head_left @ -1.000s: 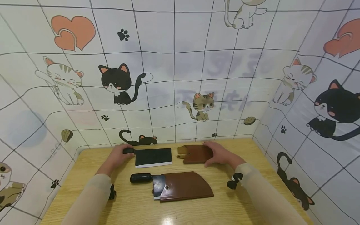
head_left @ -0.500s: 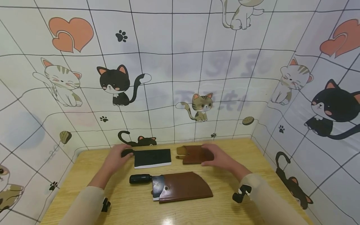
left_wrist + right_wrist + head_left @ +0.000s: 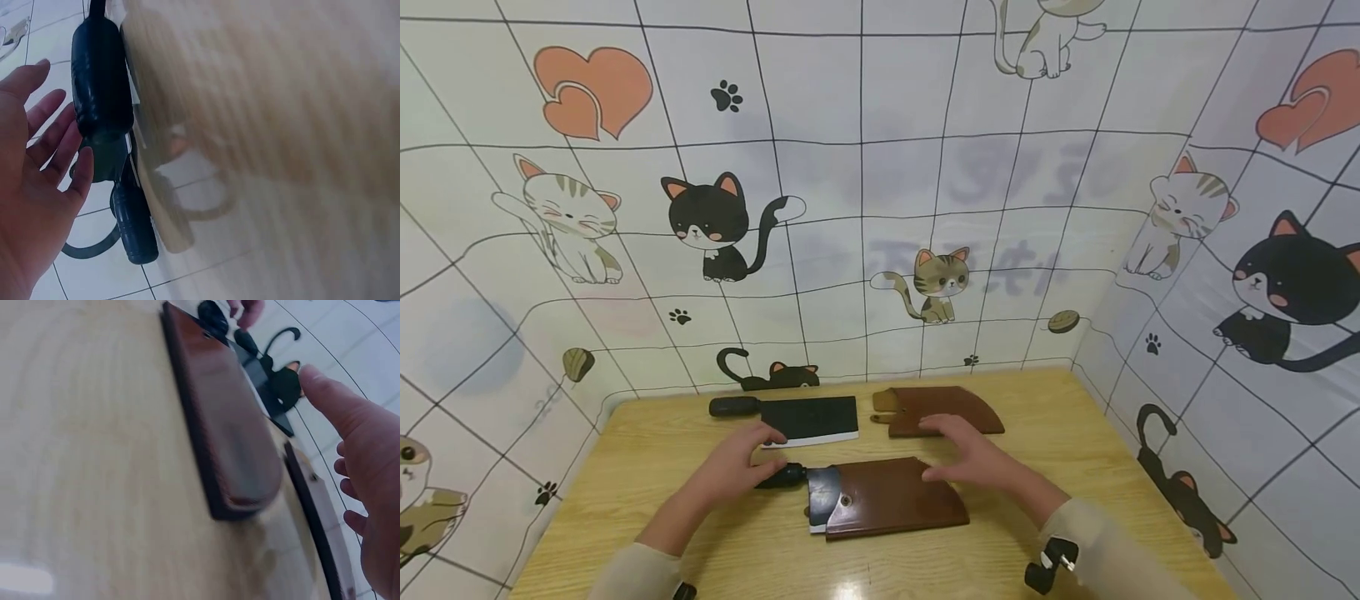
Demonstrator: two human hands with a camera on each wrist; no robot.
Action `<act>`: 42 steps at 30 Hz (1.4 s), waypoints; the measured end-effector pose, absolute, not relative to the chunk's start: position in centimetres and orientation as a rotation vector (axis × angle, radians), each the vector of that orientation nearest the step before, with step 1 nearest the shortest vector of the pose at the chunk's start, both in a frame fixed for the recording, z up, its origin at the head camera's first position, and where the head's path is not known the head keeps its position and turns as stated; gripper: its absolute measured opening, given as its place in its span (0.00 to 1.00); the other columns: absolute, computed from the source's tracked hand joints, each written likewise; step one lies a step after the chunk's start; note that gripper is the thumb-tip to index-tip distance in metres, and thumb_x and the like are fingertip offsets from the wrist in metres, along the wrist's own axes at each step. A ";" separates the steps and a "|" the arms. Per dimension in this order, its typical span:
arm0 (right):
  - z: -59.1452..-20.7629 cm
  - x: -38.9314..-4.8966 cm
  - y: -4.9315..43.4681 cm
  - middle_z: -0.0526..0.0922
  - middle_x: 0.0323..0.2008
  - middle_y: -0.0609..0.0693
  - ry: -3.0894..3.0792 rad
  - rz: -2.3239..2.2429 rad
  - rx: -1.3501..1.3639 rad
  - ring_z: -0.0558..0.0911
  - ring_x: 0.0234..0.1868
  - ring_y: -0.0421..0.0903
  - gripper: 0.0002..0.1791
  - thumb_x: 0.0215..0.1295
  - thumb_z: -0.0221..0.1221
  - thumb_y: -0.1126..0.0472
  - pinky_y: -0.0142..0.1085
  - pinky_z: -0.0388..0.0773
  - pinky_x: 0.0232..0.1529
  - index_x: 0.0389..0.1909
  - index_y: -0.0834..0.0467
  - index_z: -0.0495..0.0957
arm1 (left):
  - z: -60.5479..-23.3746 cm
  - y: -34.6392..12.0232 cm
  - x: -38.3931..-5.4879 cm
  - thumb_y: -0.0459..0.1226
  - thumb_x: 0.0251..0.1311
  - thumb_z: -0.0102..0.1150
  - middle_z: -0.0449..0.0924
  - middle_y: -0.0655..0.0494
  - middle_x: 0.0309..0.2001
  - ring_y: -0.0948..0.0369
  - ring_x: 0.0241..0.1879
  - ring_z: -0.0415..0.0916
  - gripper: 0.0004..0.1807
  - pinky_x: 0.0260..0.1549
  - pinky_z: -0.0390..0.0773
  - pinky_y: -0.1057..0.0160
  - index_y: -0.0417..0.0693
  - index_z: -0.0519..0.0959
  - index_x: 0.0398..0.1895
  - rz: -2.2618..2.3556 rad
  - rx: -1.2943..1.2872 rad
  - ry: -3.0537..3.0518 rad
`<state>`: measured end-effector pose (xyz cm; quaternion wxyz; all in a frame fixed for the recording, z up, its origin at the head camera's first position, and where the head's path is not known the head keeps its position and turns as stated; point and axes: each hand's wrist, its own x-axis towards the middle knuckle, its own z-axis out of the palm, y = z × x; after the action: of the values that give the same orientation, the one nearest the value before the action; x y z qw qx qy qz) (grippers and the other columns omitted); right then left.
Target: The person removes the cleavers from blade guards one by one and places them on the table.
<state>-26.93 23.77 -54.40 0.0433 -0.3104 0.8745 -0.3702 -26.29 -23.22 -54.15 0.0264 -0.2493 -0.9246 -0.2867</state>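
In the head view, a cleaver in a brown leather sheath (image 3: 887,504) lies on the table, its black handle (image 3: 102,78) pointing left. My left hand (image 3: 733,471) is beside that handle, fingers spread and holding nothing. Over the sheath's right end hovers my right hand (image 3: 977,458), thumb and fingers apart, with nothing in it. Behind lies an unsheathed cleaver (image 3: 812,418) with a dark blade and a pale cutting edge, its black handle also to the left. To its right is a second brown leather sheath (image 3: 951,404) with an unfastened strap at its left end.
The wooden table (image 3: 1030,400) meets a white cloth backdrop (image 3: 835,183) at the back and both sides, printed with cats and grid lines. A small black camera (image 3: 1051,565) is strapped at the right wrist.
Both hands have come back toward the near, sheathed cleaver. The left let go of the bare cleaver's handle, and the right left the second sheath. The cleavers and sheaths have stayed put.
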 end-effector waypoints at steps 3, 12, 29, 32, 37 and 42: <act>-54.8 -26.1 22.8 0.72 0.78 0.57 2.699 -1.063 -1.002 0.69 0.79 0.62 0.48 0.66 0.79 0.42 0.66 0.68 0.73 0.79 0.61 0.71 | -54.3 -22.9 -25.8 0.47 0.73 0.74 0.84 0.57 0.56 0.50 0.58 0.83 0.18 0.59 0.81 0.41 0.49 0.86 0.58 -0.899 -0.813 -2.867; -55.2 -24.2 20.5 0.69 0.81 0.51 2.676 -0.905 -0.965 0.65 0.82 0.58 0.53 0.64 0.78 0.36 0.65 0.62 0.78 0.83 0.55 0.68 | -55.2 -22.5 -25.6 0.46 0.69 0.78 0.84 0.62 0.53 0.55 0.54 0.82 0.20 0.58 0.81 0.42 0.50 0.85 0.58 -0.944 -0.896 -2.940; -57.0 -23.3 18.6 0.65 0.84 0.50 2.737 -0.653 -1.066 0.64 0.83 0.54 0.67 0.51 0.77 0.21 0.63 0.65 0.77 0.86 0.48 0.63 | -55.8 -21.6 -25.9 0.40 0.66 0.80 0.84 0.61 0.53 0.55 0.54 0.80 0.20 0.58 0.80 0.41 0.52 0.84 0.57 -1.011 -0.843 -2.994; -56.9 -23.3 18.5 0.65 0.83 0.52 2.753 -0.639 -1.111 0.65 0.82 0.56 0.66 0.52 0.77 0.22 0.63 0.64 0.77 0.86 0.51 0.64 | -55.7 -21.2 -25.9 0.39 0.65 0.80 0.84 0.60 0.53 0.54 0.54 0.81 0.20 0.58 0.80 0.41 0.51 0.84 0.57 -1.000 -0.849 -2.990; -57.2 -23.4 18.4 0.67 0.82 0.52 2.792 -0.589 -1.147 0.66 0.81 0.54 0.65 0.55 0.75 0.22 0.60 0.65 0.77 0.85 0.52 0.64 | -55.9 -20.7 -25.9 0.39 0.65 0.80 0.84 0.58 0.53 0.53 0.54 0.81 0.19 0.58 0.80 0.41 0.50 0.85 0.55 -0.990 -0.868 -2.972; -57.4 -23.5 17.8 0.67 0.81 0.49 2.798 -0.544 -1.137 0.66 0.81 0.51 0.63 0.57 0.72 0.20 0.56 0.66 0.78 0.86 0.51 0.63 | -56.1 -20.6 -25.9 0.38 0.62 0.82 0.84 0.61 0.50 0.56 0.52 0.81 0.18 0.56 0.81 0.43 0.52 0.84 0.52 -0.959 -0.818 -2.977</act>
<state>-23.54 17.82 -57.44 0.0365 -0.3701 0.9112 -0.1770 -25.90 -20.60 -56.12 -0.0457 -0.2529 -0.9199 -0.2963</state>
